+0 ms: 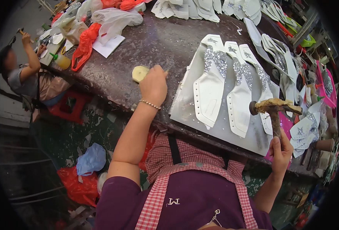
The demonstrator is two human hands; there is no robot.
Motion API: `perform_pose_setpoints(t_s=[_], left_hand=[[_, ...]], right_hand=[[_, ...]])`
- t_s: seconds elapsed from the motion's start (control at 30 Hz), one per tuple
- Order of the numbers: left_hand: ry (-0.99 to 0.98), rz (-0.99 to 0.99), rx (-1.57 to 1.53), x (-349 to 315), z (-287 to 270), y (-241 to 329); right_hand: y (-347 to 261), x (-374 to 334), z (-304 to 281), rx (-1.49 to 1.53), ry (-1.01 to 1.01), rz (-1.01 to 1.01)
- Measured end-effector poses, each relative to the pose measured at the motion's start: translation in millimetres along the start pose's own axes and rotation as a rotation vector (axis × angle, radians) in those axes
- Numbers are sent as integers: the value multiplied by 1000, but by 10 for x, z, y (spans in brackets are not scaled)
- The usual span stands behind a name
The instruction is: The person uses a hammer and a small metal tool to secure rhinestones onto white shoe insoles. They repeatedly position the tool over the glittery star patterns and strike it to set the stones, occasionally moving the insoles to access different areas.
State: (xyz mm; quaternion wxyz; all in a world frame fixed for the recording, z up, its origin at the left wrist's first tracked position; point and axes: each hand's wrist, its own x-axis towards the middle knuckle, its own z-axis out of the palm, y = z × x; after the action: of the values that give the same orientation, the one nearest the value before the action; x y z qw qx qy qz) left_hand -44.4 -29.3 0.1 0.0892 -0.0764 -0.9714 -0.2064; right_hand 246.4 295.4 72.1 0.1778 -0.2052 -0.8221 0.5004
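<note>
My right hand [282, 151] grips the handle of a hammer [275, 122], its worn, yellow-crusted head raised over the right edge of a grey board [177, 109]. On that board lie three white shoe-upper pieces with silver glitter: a left one [209, 96], a middle one [238, 103] and a right one [264, 90]. Each has a star near its far end, and small holes show along the edges. My left hand [154, 85] is closed over the dark table, left of the board. A pale yellow, round-ended piece [140, 73] juts from its left side; my fingers hide the rest.
More glittered white pieces [284, 57] are heaped right of the board, others [188, 8] at the far edge. Plastic bags [87, 42] and a yellow bottle [61, 60] sit at the table's left. Another person [22, 74] there raises a hammer. A red stool [70, 105] stands below.
</note>
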Motion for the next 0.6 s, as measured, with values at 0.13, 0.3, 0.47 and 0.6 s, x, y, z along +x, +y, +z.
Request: perform_pose_setpoints(t_s=[0.13, 0.3, 0.47, 0.6], left_hand=[[247, 11, -566, 150, -238, -359], [257, -20, -710, 360, -226, -806], [283, 162, -291, 334, -174, -763], [305, 101, -649, 167, -288, -298]], right_hand=[[8, 8, -31, 20, 14, 14], [36, 25, -4, 42, -3, -4], [-10, -7, 20, 46, -15, 31], [-56, -51, -7, 35, 6, 45]])
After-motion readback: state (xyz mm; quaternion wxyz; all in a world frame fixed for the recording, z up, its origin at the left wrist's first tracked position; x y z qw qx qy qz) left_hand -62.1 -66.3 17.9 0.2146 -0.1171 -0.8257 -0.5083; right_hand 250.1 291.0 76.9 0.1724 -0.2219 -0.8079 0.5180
